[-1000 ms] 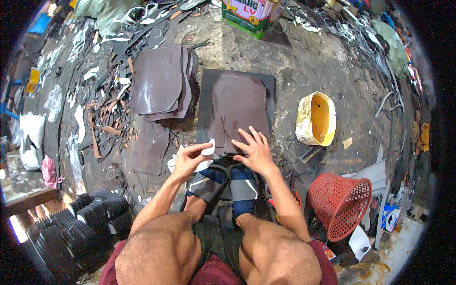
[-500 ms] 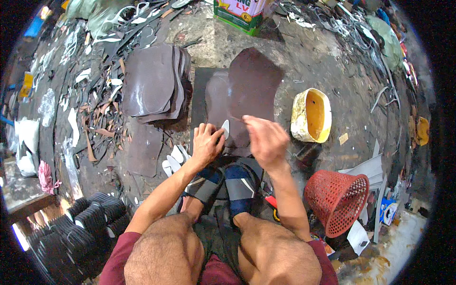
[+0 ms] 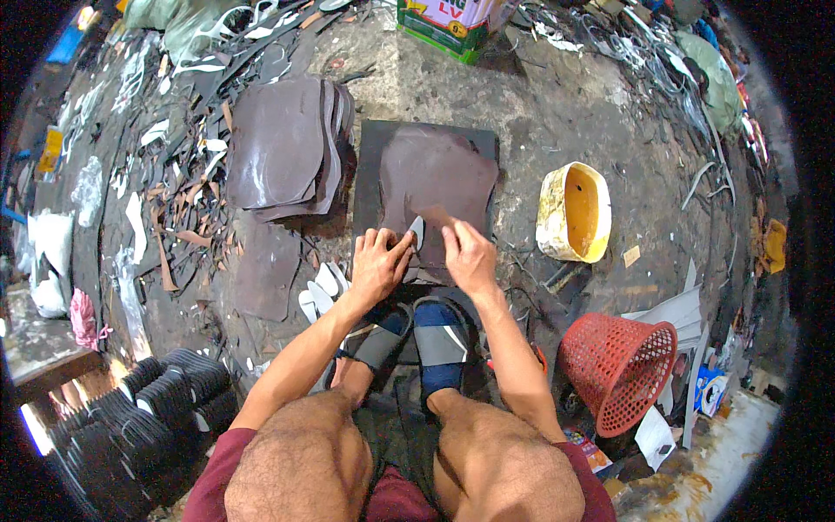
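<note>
Fingertips of left hand (image 3: 376, 263) pressed on pale template (image 3: 417, 231), pinning it flat to leather sheet (image 3: 435, 178). Right hand (image 3: 468, 254) at 3 o'clock, fingers pinched; held tool unclear. Template axis 12–6; sheet at 12 o'clock on dark board (image 3: 372, 139).

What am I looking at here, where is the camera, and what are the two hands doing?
No machine here: a person's bare hands, filmed by a fisheye camera worn on the head, looking down past the knees. The left hand presses a small pale template onto a dark brown leather sheet lying on a black board. The right hand rests on the sheet beside the template. Left of the board is a stack of brown sheets; to the right a yellow tub and a tipped red basket.
</note>
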### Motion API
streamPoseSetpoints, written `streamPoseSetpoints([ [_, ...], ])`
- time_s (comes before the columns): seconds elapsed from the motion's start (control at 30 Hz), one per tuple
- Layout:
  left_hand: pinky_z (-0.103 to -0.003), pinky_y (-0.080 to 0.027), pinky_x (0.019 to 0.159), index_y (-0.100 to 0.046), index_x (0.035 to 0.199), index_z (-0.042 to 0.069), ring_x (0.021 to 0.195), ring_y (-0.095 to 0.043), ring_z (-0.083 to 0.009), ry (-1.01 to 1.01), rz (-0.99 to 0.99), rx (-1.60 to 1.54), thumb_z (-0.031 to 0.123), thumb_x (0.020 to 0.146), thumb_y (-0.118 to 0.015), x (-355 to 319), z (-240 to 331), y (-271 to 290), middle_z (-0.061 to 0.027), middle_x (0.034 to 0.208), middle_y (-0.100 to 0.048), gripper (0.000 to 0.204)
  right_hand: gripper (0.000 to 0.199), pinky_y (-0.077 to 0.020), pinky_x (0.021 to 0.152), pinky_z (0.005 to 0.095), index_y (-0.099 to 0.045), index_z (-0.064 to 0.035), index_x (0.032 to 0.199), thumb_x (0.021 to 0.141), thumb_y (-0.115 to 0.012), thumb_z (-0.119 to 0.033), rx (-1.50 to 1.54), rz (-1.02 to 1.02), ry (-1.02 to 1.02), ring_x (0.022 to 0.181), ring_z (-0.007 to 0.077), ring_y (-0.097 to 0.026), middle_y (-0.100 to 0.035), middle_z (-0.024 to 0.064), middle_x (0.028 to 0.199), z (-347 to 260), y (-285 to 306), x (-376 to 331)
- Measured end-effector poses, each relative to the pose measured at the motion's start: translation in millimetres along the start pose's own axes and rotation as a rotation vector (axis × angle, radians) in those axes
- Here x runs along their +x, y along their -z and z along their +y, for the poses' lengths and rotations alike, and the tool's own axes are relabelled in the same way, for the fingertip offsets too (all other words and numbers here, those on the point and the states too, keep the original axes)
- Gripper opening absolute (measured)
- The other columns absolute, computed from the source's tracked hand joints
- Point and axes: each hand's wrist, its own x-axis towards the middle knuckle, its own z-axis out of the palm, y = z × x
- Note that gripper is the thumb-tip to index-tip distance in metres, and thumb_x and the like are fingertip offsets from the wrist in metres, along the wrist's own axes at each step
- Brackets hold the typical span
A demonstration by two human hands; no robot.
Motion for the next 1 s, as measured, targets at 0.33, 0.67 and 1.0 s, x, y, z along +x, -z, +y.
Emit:
streamPoseSetpoints([
  [0.33, -0.045, -0.044, 0.087, -0.076, 0.119, 0.017, 0.104, -0.054, -0.0313, -0.047, -0.026, -0.039, 0.028, 0.091, -0.075, -10, -7, 2, -0.0087, 0.110, -0.062, 0.030, 0.024, -0.0556, 0.081, 0.0429, -0.070, -0.0092, 0.116, 0.096, -0.067, -0.022, -0.215, -0.157, 0.294, 0.101, 0.0300, -0.067, -0.069, 0.0065, 0.109, -1, -18, -10],
  [0.67, -0.047, -0.043, 0.086, -0.079, 0.107, 0.015, 0.101, -0.055, -0.0313, -0.024, 0.031, -0.070, 0.034, 0.091, -0.076, -21, 5, 10, -0.0108, 0.107, -0.062, 0.025, 0.022, -0.0540, 0.082, 0.0419, -0.073, -0.0111, 0.109, 0.089, -0.071, -0.021, -0.438, -0.248, 0.362, 0.105, 0.0234, -0.065, -0.068, 0.0037, 0.106, -11, -12, -24],
  [1.0, -0.055, -0.039, 0.109, -0.069, 0.131, 0.012, 0.128, -0.051, -0.0381, -0.141, -0.092, 0.155, 0.050, 0.096, -0.066, -17, 17, 19, -0.0140, 0.140, -0.057, 0.051, 0.062, -0.0388, 0.114, 0.0567, -0.061, -0.0029, 0.140, 0.092, -0.072, -0.041, -0.105, -0.119, -0.197, 0.141, 0.0384, -0.049, -0.056, 0.0174, 0.150, 40, 21, 18],
])
